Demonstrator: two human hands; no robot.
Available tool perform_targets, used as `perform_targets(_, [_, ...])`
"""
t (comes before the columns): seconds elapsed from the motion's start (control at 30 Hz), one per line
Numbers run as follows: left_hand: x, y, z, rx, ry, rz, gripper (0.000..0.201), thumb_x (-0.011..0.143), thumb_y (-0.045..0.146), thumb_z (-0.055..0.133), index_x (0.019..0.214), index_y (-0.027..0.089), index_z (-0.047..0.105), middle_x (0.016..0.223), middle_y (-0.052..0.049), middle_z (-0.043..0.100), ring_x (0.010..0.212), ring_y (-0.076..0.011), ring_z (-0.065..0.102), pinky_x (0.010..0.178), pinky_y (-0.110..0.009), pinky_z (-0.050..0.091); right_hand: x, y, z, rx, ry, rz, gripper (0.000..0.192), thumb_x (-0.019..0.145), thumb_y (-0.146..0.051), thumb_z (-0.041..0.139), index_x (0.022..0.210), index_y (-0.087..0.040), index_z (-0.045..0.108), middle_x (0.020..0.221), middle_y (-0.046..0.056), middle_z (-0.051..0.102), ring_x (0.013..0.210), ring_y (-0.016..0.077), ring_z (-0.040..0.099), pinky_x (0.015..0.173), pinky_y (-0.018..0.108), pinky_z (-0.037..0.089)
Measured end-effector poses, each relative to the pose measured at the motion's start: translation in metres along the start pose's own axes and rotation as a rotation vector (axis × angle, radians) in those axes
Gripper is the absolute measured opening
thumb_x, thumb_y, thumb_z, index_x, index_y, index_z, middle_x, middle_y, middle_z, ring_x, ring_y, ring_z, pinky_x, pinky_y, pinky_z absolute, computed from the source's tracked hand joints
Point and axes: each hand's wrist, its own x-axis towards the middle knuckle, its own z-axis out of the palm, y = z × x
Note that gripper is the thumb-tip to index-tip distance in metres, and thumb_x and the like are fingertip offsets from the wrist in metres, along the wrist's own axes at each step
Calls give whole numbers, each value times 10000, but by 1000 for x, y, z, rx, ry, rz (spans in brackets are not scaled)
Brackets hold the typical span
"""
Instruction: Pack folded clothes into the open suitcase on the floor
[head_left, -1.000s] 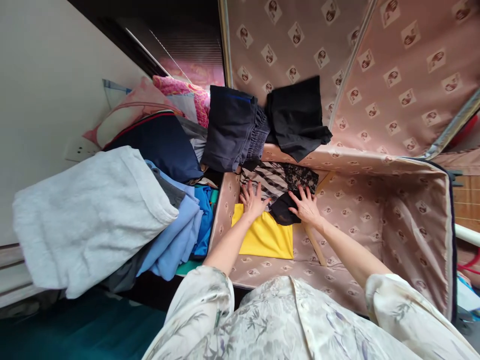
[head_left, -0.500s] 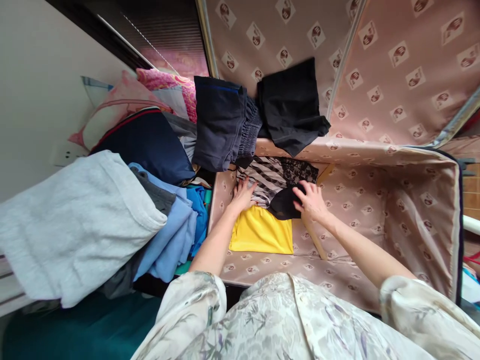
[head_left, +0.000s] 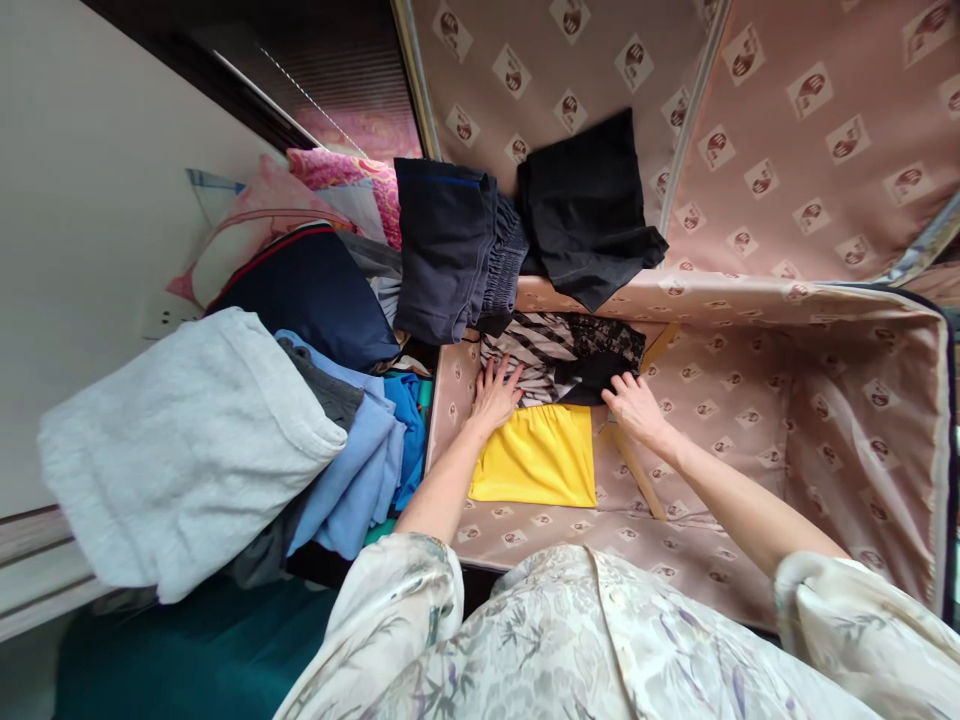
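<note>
A folded garment with black-and-white stripes, black lace and a plain black part (head_left: 529, 345) lies in the open suitcase (head_left: 712, 480). My left hand (head_left: 495, 398) rests flat on its striped left end, fingers spread. At the garment's lower right corner, my right hand (head_left: 636, 408) has its fingers curled together on the black edge. Just below the garment, towards me, lies a folded yellow cloth (head_left: 536, 460), close to my left wrist. A tan strap (head_left: 637, 470) runs along the suitcase floor under my right hand.
Dark folded shorts (head_left: 446, 250) and a black garment (head_left: 589, 205) lie over the suitcase's far edge, against the raised lid (head_left: 772, 140). To the left are a light grey garment (head_left: 195, 450), blue clothes (head_left: 352, 470) and a navy cushion-like item (head_left: 307, 295).
My right hand has moved slightly down and drawn its fingers together. The black flap that hung over the yellow cloth now lies up in line with the striped garment. My left hand stays put.
</note>
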Motion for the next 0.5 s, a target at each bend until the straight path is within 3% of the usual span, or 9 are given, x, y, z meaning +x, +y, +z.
perform_targets(0.07, [-10,-1,4,-12,-50,3,756,933,438,628,1620,283,355,1735,-105,142,1586,-426,69,1232,-637,213,-9,-4,2,-19,-62,9,364,937,-120,412,1109,-161,730,1239,227,619,1116,349,508,904,453,394])
perform_targets(0.13, [-19,-1,2,-20,-36,44,832,876,426,719,1615,311,355,1735,-109,119,1584,-434,62,1225,-640,219,-12,-12,5,-17,-8,27,378,947,-142,430,1217,-149,694,1411,239,551,1215,356,493,928,450,403])
perform_targets(0.23, [-22,1,-6,-22,-15,63,573,910,263,667,1470,330,571,1639,-112,345,1516,-369,293,1192,-545,328,-4,-23,13,28,114,-44,488,971,-195,462,1449,-180,559,1625,209,369,1431,366,350,1001,464,392])
perform_targets(0.33, [-10,2,-13,-14,10,-1,400,972,187,507,1310,277,701,1357,-135,596,1291,-304,527,1104,-460,429,13,-24,31,81,106,-144,525,993,-248,480,1518,-267,506,1687,146,299,1518,360,255,1061,499,363])
perform_targets(0.4, [0,2,-12,21,64,-30,420,996,167,415,1271,262,718,1259,-135,632,1227,-298,553,1078,-447,440,21,-20,45,97,81,-138,529,1008,-279,475,1536,-309,487,1699,113,291,1532,352,247,1086,519,346])
perform_targets(0.5, [4,1,-3,86,69,-60,466,1004,144,331,1239,240,721,1276,-147,623,1226,-317,546,1052,-459,452,24,-11,61,109,80,-122,554,1019,-310,461,1572,-338,432,1714,88,263,1549,338,231,1113,536,328])
